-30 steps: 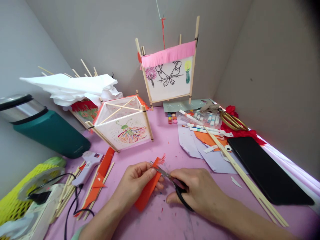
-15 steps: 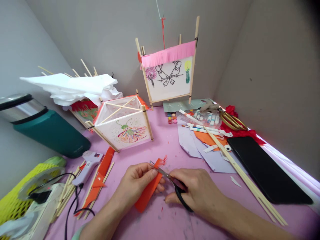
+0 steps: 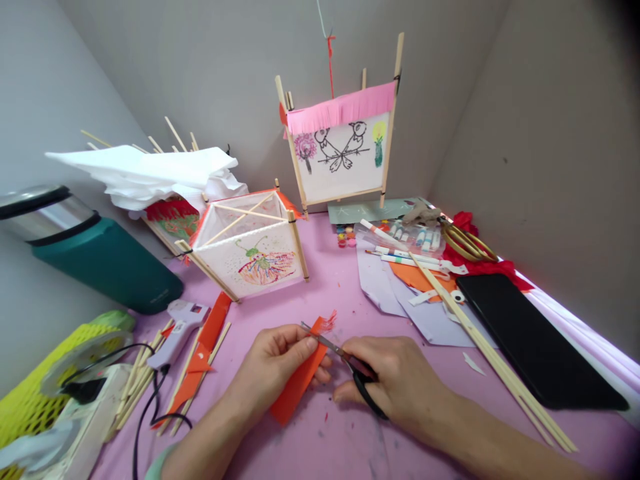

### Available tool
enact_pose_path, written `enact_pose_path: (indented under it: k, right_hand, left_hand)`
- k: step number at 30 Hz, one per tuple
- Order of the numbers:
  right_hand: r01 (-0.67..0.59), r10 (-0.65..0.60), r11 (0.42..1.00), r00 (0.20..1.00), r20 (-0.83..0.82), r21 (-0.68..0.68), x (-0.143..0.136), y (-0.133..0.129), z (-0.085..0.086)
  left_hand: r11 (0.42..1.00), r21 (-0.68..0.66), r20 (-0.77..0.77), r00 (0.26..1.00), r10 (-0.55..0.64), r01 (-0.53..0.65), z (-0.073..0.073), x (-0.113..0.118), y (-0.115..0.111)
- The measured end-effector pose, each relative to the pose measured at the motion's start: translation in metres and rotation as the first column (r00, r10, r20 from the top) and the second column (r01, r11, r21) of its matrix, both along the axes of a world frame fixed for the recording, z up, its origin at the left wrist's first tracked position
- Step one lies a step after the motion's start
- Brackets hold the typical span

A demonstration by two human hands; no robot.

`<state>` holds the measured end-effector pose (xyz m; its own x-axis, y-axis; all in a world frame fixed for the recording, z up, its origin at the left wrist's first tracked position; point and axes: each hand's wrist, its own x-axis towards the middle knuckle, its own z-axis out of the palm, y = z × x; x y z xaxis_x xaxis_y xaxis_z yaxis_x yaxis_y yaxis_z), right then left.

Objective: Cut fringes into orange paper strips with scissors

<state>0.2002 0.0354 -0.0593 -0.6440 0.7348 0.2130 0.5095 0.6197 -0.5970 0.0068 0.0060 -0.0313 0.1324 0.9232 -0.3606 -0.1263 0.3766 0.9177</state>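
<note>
view shifted slightly; left hand pinching part-hidden orange strip, right hand gripping scissors

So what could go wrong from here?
Perhaps a nicked finger: the scissors in the right hand cross the orange paper strip very near the left hand's thumb.

A cut might run too far: the strip is narrow, so its fringed end could come off.

The black cord loops beside the left forearm; a snag could drag the glue gun.
</note>
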Motion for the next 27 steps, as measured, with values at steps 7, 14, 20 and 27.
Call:
enact_pose_path:
  k: [7,14,20,27]
  right_hand:
    - [0.006,-0.006,1.0,1.0,0.003,0.014,0.0009,0.0013,0.0009]
    - [0.01,-0.01,1.0,1.0,-0.025,0.001,0.0025,0.0019,0.0045]
    - [0.003,-0.003,1.0,1.0,-0.031,-0.031,0.0022,0.0004,0.0057]
    - [0.019,-0.019,1.0,0.999,0.03,-0.02,0.003,0.0008,0.007]
  left_hand:
    - [1.0,-0.02,0.017,1.0,0.001,-0.001,0.0007,0.0006,0.0005]
    - [1.0,-0.002,0.017,1.0,-0.018,0.018,-0.0001,0.0002,0.0001]
    - [1.0,0.02,0.002,1.0,-0.008,0.008,0.0013,0.001,0.0]
    - [0.998,0.02,0.016,0.999,0.051,-0.051,0.0013,-0.0013,0.0014]
